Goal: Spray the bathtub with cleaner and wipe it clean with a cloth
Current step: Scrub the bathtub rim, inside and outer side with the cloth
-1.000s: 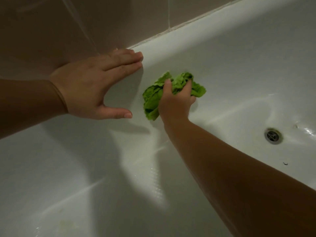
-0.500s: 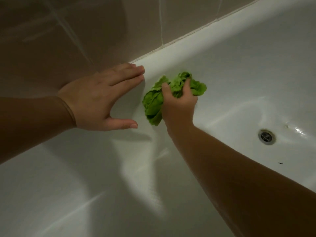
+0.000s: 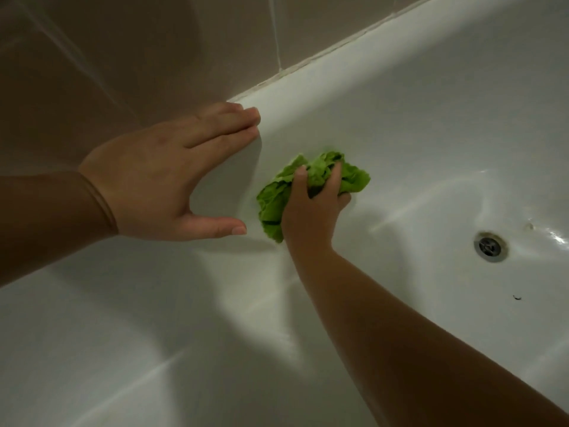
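Our right hand [image 3: 314,208] has fingers clamped on the green cloth [image 3: 274,201], pressed to the bathtub [image 3: 400,118] wall. Left hand [image 3: 160,177] at 9 o'clock, fingers straight on the rim.

Left hand [image 3: 160,177]: laid flat, fingers held straight and together, thumb spread wide below, forearm extended from the left edge. Right hand [image 3: 314,208]: fingers curled in a tight grip, forearm stretched up from the lower right corner.

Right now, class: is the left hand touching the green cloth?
Apart. The head view shows bare white tub between the left hand and the green cloth, which the right hand grips.
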